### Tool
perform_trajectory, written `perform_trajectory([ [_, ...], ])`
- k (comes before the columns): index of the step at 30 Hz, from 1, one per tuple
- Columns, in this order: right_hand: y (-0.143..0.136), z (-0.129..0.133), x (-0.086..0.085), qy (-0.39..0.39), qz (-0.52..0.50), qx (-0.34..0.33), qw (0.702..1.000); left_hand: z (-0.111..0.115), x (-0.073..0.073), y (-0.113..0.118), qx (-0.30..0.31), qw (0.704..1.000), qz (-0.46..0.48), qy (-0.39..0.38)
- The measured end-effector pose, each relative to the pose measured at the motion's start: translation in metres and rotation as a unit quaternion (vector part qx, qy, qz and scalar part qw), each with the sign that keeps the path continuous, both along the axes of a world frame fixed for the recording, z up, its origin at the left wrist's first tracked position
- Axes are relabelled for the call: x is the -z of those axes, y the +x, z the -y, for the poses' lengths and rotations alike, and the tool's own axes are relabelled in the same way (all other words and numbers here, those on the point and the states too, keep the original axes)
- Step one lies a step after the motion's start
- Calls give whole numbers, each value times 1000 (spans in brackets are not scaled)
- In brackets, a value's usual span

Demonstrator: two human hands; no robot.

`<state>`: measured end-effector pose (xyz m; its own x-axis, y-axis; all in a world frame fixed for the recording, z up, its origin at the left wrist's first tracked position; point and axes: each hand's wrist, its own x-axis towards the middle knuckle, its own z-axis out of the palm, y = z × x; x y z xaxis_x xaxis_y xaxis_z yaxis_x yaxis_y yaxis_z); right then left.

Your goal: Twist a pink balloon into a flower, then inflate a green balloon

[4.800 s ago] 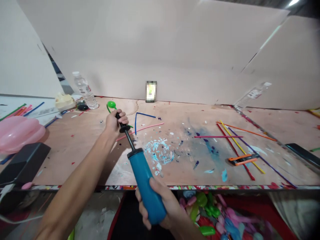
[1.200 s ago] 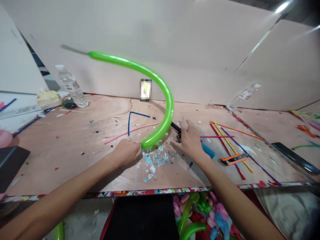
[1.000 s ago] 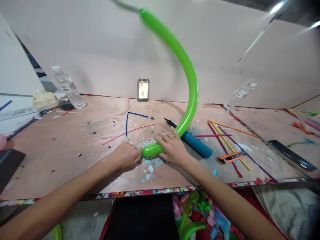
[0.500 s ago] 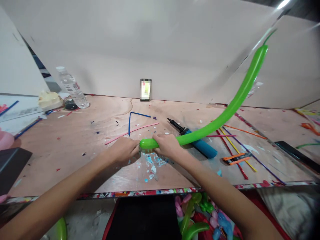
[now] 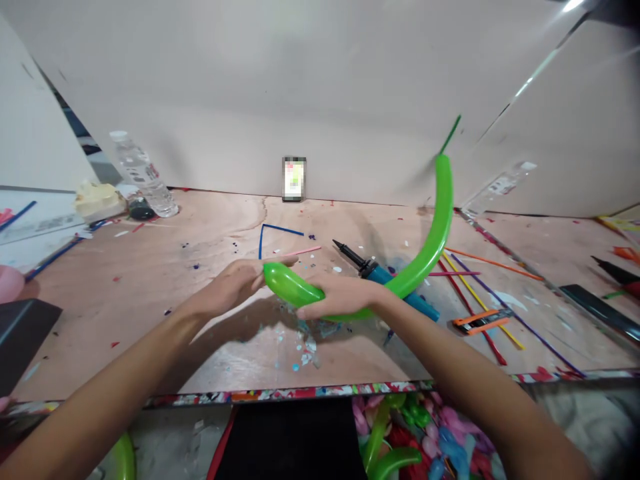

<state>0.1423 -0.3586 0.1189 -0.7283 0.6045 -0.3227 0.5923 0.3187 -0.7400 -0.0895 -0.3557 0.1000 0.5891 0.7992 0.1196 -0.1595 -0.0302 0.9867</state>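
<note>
A long green modelling balloon (image 5: 437, 227) curves from my hands up to the right, with a thin uninflated tail at its far end. My right hand (image 5: 345, 297) wraps over the balloon a short way from its near end, thumb in front. At that near end my left hand (image 5: 235, 283) holds the tip, one finger reaching out behind it; its other fingers are partly hidden. Behind the balloon lies a blue hand pump (image 5: 380, 273) with a black nozzle, partly covered.
Uninflated balloons, such as a yellow one (image 5: 465, 283), lie right beside an orange cutter (image 5: 483, 321). A phone (image 5: 294, 179) leans against the back panel. Water bottles stand left (image 5: 145, 177) and lean right (image 5: 503, 187). Below the table edge are several twisted balloons (image 5: 415, 413).
The balloon's near end has bent and tilted upward, and its far end has swung left and down. My right hand has turned flatter over the balloon; my left fingers reach further behind the tip.
</note>
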Motion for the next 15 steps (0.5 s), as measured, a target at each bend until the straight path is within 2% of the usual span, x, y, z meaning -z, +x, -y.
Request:
perform_trajectory([
  [2, -6, -4, -9, -165, -83, -30, 982, 3, -22, 14, 51, 988, 120, -86],
  [4, -16, -9, -15, -301, -173, -60, 936, 1, -43, 29, 5, 965, 217, -151],
  [6, -26, -15, -17, -351, -239, -66, 903, -4, -57, 41, -60, 933, 302, -186],
  [7, -31, -19, -16, -342, -254, -53, 903, -8, -60, 46, -80, 920, 334, -191],
  [9, -39, -26, -13, -291, -247, -11, 924, -16, -59, 53, -103, 908, 361, -185],
  [12, -46, -34, -4, -195, -181, 37, 963, -25, -47, 56, -138, 910, 351, -170],
  [15, -50, -37, 1, -112, -126, 56, 984, -28, -35, 58, -176, 903, 352, -173],
])
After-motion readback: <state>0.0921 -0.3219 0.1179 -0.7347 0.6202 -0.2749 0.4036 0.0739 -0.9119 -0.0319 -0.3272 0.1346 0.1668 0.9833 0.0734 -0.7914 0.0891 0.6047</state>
